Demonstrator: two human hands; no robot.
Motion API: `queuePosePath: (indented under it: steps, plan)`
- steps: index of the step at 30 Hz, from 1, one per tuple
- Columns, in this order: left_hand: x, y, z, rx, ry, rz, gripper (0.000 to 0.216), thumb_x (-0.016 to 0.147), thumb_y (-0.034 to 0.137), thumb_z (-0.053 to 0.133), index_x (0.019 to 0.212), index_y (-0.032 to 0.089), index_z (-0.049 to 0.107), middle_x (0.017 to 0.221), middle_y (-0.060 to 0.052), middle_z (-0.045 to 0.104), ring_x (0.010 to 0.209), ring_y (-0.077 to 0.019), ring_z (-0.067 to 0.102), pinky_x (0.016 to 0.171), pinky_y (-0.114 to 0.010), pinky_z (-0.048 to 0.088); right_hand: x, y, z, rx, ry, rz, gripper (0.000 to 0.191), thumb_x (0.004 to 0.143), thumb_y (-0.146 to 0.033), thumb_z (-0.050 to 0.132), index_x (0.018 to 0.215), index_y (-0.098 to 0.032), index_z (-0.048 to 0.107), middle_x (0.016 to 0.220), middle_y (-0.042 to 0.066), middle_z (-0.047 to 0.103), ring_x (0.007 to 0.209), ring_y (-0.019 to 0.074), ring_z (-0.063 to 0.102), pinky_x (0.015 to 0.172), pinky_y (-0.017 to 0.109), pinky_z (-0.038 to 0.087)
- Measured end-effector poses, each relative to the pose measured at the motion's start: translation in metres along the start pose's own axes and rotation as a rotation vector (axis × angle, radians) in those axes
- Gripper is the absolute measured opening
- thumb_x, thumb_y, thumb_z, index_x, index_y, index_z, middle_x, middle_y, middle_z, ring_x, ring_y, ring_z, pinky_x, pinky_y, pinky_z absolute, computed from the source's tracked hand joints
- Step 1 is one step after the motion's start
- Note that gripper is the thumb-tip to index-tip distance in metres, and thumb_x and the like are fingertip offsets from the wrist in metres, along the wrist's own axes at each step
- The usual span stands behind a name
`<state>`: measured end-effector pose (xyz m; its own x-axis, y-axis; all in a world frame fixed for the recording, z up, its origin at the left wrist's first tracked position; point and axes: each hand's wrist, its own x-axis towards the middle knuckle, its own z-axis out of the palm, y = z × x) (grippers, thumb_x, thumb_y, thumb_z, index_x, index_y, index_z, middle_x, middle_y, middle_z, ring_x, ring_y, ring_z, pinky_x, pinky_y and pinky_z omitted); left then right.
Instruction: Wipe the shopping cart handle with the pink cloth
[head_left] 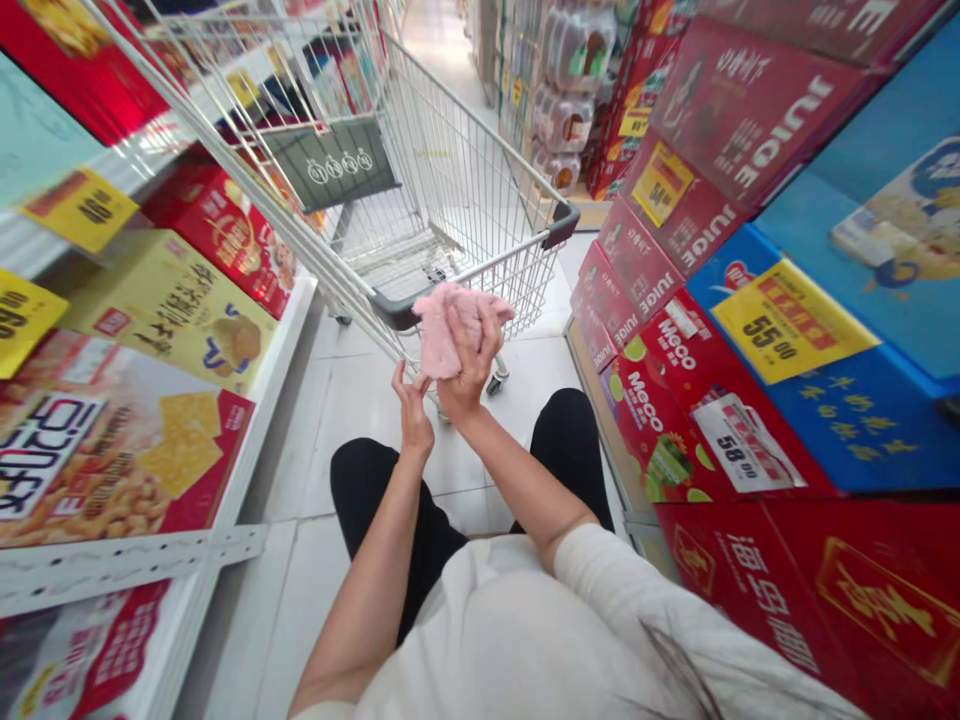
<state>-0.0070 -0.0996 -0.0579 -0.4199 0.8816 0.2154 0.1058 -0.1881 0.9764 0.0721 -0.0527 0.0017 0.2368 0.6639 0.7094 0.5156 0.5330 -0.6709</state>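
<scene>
My right hand (466, 368) grips a fluffy pink cloth (437, 335), its fingers spread over the folds. The cloth lies against the top rim of a metal wire shopping cart (480, 268), beside the dark plastic corner piece (397, 311). Just below and left of the cloth is my left hand (414, 412), fingers apart and slightly bent. Its thumb is close to the cloth's lower corner; whether it touches is hard to see. A grey panel (330, 163) with white round symbols hangs inside the cart.
Shelves with boxed snacks (187, 310) and yellow price tags (82, 208) line the left. Stacked red drink cartons (667, 390) and blue boxes (840, 300) rise close on the right. Bottled packs (574, 100) stand farther back. White floor tiles (300, 580) run between.
</scene>
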Motion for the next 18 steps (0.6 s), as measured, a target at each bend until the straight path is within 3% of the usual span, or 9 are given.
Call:
queuePosePath:
  steps: [3, 6, 8, 9, 11, 13, 15, 18]
  plan:
    - [0.017, 0.027, -0.016, 0.28, 0.181, 0.141, 0.072, 0.102, 0.074, 0.027, 0.147, 0.02, 0.045, 0.124, -0.016, 0.067, 0.113, -0.0258, 0.07, 0.108, -0.048, 0.05, 0.056, 0.022, -0.006, -0.073, -0.03, -0.186, 0.037, 0.106, -0.03, 0.045, 0.137, -0.028, 0.066, 0.156, 0.008, 0.051, 0.159, 0.0254, 0.036, 0.133, 0.058, 0.03]
    - [0.045, 0.066, -0.033, 0.494, 0.32, 0.411, 0.067, 0.104, 0.066, 0.033, 0.148, 0.018, 0.048, 0.138, -0.02, 0.057, 0.134, -0.0303, 0.056, 0.116, -0.052, 0.043, 0.108, 0.055, -0.015, -0.114, -0.016, -0.14, 0.042, 0.107, -0.028, 0.04, 0.143, -0.029, 0.062, 0.155, 0.008, 0.054, 0.158, 0.0247, 0.036, 0.132, 0.063, 0.027]
    - [0.066, 0.095, -0.036, 0.571, 0.254, 0.578, 0.063, 0.104, 0.061, 0.037, 0.15, 0.02, 0.049, 0.149, -0.02, 0.05, 0.147, -0.0335, 0.043, 0.124, -0.057, 0.032, 0.125, 0.064, -0.019, -0.119, 0.014, -0.091, 0.044, 0.107, -0.027, 0.038, 0.143, -0.029, 0.062, 0.153, 0.009, 0.056, 0.158, 0.0255, 0.036, 0.13, 0.066, 0.029]
    - [0.076, 0.108, -0.035, 0.596, 0.16, 0.637, 0.061, 0.104, 0.059, 0.039, 0.15, 0.022, 0.051, 0.151, -0.019, 0.049, 0.15, -0.0341, 0.039, 0.127, -0.058, 0.028, 0.127, 0.063, -0.02, -0.115, 0.009, -0.089, 0.043, 0.106, -0.026, 0.039, 0.142, -0.029, 0.064, 0.151, 0.009, 0.057, 0.157, 0.0256, 0.037, 0.13, 0.065, 0.031]
    - [0.092, 0.128, -0.028, 0.665, -0.077, 0.701, 0.051, 0.103, 0.053, 0.042, 0.143, 0.026, 0.059, 0.141, -0.014, 0.058, 0.147, -0.0332, 0.044, 0.129, -0.059, 0.023, 0.12, 0.051, -0.018, -0.093, -0.046, -0.131, 0.041, 0.105, -0.023, 0.042, 0.136, -0.028, 0.068, 0.149, 0.008, 0.058, 0.155, 0.0249, 0.04, 0.13, 0.06, 0.035]
    - [0.103, 0.139, -0.022, 0.726, -0.217, 0.725, 0.044, 0.103, 0.049, 0.043, 0.135, 0.028, 0.065, 0.125, -0.011, 0.066, 0.136, -0.0317, 0.053, 0.129, -0.059, 0.024, 0.11, 0.037, -0.016, -0.052, -0.141, -0.199, 0.039, 0.103, -0.021, 0.047, 0.133, -0.03, 0.07, 0.149, 0.005, 0.058, 0.154, 0.0241, 0.042, 0.132, 0.055, 0.035]
    - [0.111, 0.14, -0.023, 0.751, -0.262, 0.742, 0.043, 0.104, 0.049, 0.043, 0.132, 0.028, 0.066, 0.117, -0.01, 0.068, 0.128, -0.0312, 0.058, 0.128, -0.06, 0.028, 0.108, 0.034, -0.017, -0.015, -0.207, -0.229, 0.04, 0.102, -0.019, 0.048, 0.133, -0.033, 0.07, 0.149, 0.002, 0.058, 0.154, 0.0241, 0.042, 0.133, 0.055, 0.034]
    - [0.126, 0.135, -0.04, 0.721, -0.27, 0.771, 0.05, 0.099, 0.058, 0.052, 0.135, 0.026, 0.062, 0.126, -0.012, 0.067, 0.133, -0.0336, 0.056, 0.127, -0.059, 0.032, 0.129, 0.053, -0.025, 0.016, -0.206, -0.159, 0.042, 0.101, -0.017, 0.047, 0.132, -0.033, 0.069, 0.144, 0.004, 0.059, 0.151, 0.0265, 0.044, 0.133, 0.061, 0.03]
